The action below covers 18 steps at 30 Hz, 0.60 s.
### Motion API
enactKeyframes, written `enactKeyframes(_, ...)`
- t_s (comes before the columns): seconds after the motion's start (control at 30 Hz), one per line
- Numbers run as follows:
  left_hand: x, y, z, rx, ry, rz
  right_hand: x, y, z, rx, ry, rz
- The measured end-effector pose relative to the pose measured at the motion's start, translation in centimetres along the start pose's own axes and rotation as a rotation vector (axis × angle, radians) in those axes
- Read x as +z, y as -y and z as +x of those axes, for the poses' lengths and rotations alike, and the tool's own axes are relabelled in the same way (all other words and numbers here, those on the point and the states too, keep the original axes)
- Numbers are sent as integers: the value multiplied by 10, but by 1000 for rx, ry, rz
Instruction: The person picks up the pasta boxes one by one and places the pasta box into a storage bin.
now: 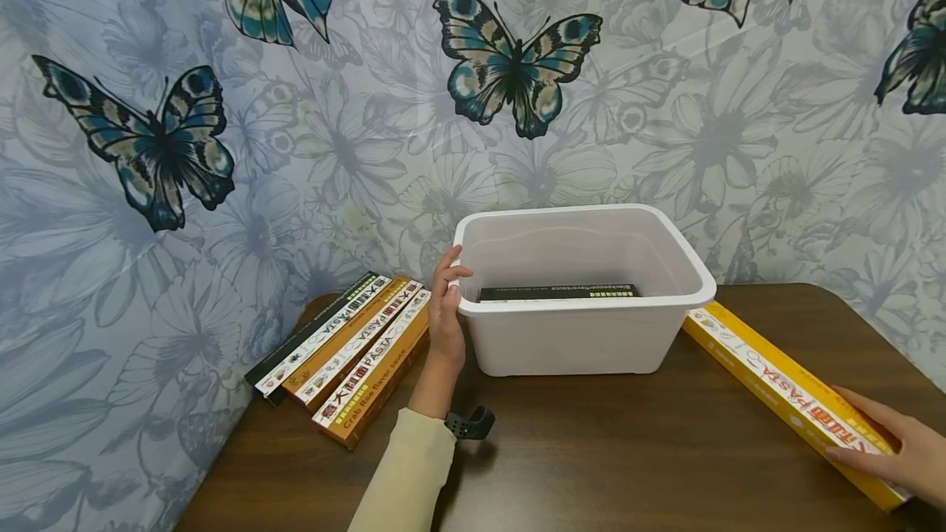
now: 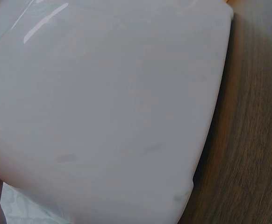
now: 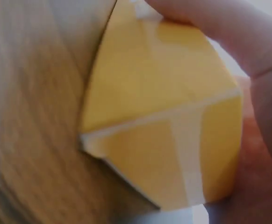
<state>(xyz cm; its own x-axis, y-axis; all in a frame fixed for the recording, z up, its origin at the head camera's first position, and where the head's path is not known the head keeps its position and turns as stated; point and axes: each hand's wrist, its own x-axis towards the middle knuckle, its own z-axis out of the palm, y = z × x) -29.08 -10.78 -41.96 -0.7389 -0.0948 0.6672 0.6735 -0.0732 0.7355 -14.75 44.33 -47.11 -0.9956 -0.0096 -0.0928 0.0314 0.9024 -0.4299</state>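
Note:
A white plastic bin (image 1: 569,341) stands on the brown table, and its wall (image 2: 108,102) fills most of the left wrist view. My left hand (image 1: 446,323) holds the bin's left end, fingertips at the rim. Inside the bin lies a black box (image 1: 557,292), mostly hidden by the front wall. At the right, my right hand (image 1: 897,442) grips the near end of a long yellow pasta box (image 1: 783,388), thumb and fingers on opposite sides. That box slants across the table, its far end beside the bin's right side. The right wrist view shows its yellow end (image 3: 159,154) close up, blurred.
Left of the bin, several long pasta boxes lie side by side: a black one (image 1: 321,335) and orange-brown ones (image 1: 373,368). Behind the table (image 1: 591,450) hangs a butterfly-patterned backdrop (image 1: 355,130).

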Motion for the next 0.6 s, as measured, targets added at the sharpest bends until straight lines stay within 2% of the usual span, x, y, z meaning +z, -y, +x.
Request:
enactKeyframes(0.07,0,1,0,-1,2,3,1,0,0,56,-41,5)
enactKeyframes(0.17,-1,1,0,-4,3,6,4,-5,-1,94,-164,4)
enactKeyframes(0.27,-2,1,0,-3,2,10,7,-11,1,79,-291,-2)
enactKeyframes(0.37,-2,1,0,0,1,14,8,-18,2,50,-384,-21)
enactKeyframes(0.47,-2,1,0,2,3,15,9,-24,2,45,-446,-36)
enactKeyframes(0.6,-1,1,1,5,8,11,12,-28,1,56,-471,-6)
